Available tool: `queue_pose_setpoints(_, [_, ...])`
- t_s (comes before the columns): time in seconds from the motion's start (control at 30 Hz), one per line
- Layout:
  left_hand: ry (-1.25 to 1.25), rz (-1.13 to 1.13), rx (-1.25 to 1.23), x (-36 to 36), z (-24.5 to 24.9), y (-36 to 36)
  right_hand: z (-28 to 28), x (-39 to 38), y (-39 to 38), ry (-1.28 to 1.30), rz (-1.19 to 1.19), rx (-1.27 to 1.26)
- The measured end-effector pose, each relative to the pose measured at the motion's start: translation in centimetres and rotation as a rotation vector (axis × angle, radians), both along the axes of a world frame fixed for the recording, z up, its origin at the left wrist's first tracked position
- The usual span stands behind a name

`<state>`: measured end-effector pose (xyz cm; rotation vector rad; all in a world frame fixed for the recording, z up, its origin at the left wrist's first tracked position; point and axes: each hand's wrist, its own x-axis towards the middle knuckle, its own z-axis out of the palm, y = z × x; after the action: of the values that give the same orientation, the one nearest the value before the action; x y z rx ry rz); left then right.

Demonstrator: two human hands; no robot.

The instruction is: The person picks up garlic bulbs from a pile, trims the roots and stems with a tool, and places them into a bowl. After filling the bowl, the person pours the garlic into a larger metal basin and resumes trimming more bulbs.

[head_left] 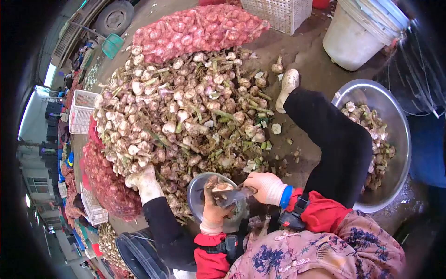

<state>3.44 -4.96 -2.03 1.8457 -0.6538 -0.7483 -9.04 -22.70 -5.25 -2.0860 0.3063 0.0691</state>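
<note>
My left hand (215, 211), in an orange-palmed glove, is closed around a garlic bulb (223, 187) low in front of my body. My right hand (266, 187), gloved with a white cuff, grips a knife (228, 197). The broad blade lies across the garlic bulb, apparently touching it. Beneath both hands sits a metal bowl (194, 197); its contents are largely covered by the hands. A big heap of untrimmed garlic (181, 107), with roots and stems, spreads just beyond, between my outstretched legs.
A large metal basin (403, 153) partly filled with garlic stands beside my right leg. Red mesh sacks of garlic (200, 32) (109, 186) border the heap. A white bucket (350, 44), a pale crate (278, 14) and a white crate (82, 111) stand farther out.
</note>
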Motion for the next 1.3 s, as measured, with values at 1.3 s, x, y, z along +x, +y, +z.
queue_pose_setpoints(1.3, [0.789,0.469,-0.714,-2.7,-0.3,-0.1,-0.1,0.6,2.9,-0.228,-0.225,0.317])
